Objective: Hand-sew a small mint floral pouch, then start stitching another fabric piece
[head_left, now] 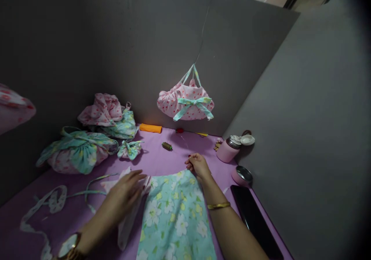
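A green floral cloth [176, 213] with white and yellow flowers lies flat in front of me. My right hand [199, 166] is at its upper right corner, thumb and fingers pinched together. A fine pale thread [184, 142] runs up from these fingertips; whether a needle is in them is too small to tell. My left hand [127, 192], slightly blurred, reaches over the cloth's upper left edge with fingers stretched out and apart from the right hand. Beneath it lies pale pink cloth [126, 229], partly hidden by the hand and forearm.
Drawstring pouches [84, 151] are heaped at the left, near a white lace strip [58, 200]. A pink bag [188, 103] hangs ahead. Beyond my hands lie a thread spool [167, 146] and an orange cloth [150, 128]. A pink flask [228, 150] and a black phone [256, 221] are right.
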{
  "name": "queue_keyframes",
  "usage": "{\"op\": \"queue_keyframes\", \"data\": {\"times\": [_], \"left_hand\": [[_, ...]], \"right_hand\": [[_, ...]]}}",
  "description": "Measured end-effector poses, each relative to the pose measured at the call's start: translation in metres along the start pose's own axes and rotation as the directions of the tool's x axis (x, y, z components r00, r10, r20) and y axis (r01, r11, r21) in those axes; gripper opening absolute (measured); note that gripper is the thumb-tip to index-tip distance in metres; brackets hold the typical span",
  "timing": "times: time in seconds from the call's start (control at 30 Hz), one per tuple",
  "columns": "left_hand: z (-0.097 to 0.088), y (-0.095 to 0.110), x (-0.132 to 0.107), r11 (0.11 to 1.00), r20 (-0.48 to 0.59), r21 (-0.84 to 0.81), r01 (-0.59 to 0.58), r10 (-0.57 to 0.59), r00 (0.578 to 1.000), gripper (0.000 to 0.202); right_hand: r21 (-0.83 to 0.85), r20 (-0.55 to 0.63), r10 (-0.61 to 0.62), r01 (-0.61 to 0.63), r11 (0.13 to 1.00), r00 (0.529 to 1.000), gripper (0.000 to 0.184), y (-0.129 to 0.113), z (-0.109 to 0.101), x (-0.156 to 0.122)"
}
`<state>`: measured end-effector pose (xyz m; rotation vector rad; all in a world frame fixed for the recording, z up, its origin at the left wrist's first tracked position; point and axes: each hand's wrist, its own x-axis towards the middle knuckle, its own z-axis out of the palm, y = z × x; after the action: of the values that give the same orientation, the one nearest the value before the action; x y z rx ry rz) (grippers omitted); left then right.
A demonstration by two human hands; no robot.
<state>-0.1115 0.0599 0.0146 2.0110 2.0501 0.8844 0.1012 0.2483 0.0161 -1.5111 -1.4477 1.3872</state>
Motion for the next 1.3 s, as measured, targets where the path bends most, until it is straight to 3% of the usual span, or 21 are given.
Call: {"op": "queue_keyframes", "data": {"times": [0.07, 0.17, 0.3, 0.47, 0.6, 0.73, 0.87, 1.0, 1.13, 1.3], "left_hand": [[0.018, 0.022, 0.008, 0.997, 0.064, 0.016, -0.072, 0.071, 0.995, 0.039], [0.046, 0.045, 0.023, 0.995, 0.165, 0.064, -0.081, 0.069, 0.984, 0.056], [0.071, 0.052, 0.03, 0.988, 0.21, 0.079, -0.134, 0.115, 0.971, 0.047], [0.071, 0.053, 0.017, 0.973, 0.221, 0.041, -0.228, 0.214, 0.952, 0.028], [0.063, 0.063, 0.008, 0.957, 0.227, 0.006, -0.29, 0.281, 0.933, 0.018], [0.063, 0.068, 0.0, 0.955, 0.208, 0.022, -0.297, 0.286, 0.935, 0.023], [0.066, 0.055, -0.004, 0.945, 0.163, 0.083, -0.317, 0.301, 0.939, 0.024], [0.051, 0.03, -0.005, 0.956, 0.064, 0.137, -0.261, 0.254, 0.965, 0.028], [0.024, -0.001, -0.002, 0.979, -0.007, 0.129, -0.156, 0.158, 0.987, 0.029], [-0.016, -0.04, -0.003, 0.988, -0.1, 0.144, 0.056, -0.042, 0.994, 0.03]], "right_hand": [[0.112, 0.026, 0.013, -0.016, 0.994, 1.0, 0.024, 0.0, 0.004, -0.006], [0.269, 0.013, 0.003, -0.006, 0.963, 1.0, 0.021, -0.001, 0.002, -0.008], [0.431, -0.141, 0.003, 0.059, 0.9, 0.99, 0.024, -0.002, -0.018, 0.004], [0.536, -0.279, 0.048, 0.114, 0.837, 0.959, 0.029, 0.003, -0.038, 0.023], [0.571, -0.274, 0.06, 0.112, 0.813, 0.96, 0.03, 0.005, -0.034, 0.038], [0.558, -0.224, 0.048, 0.087, 0.825, 0.973, 0.03, 0.003, -0.027, 0.052], [0.453, -0.151, 0.061, 0.014, 0.891, 0.987, 0.03, 0.013, -0.026, 0.051], [0.255, -0.091, 0.01, 0.013, 0.967, 0.996, 0.03, 0.03, -0.024, 0.033], [0.031, 0.005, -0.169, 0.169, 0.985, 0.986, 0.027, 0.031, -0.01, 0.019], [-0.18, 0.184, -0.373, 0.405, 0.897, 0.909, 0.008, 0.012, 0.024, 0.0]]}}
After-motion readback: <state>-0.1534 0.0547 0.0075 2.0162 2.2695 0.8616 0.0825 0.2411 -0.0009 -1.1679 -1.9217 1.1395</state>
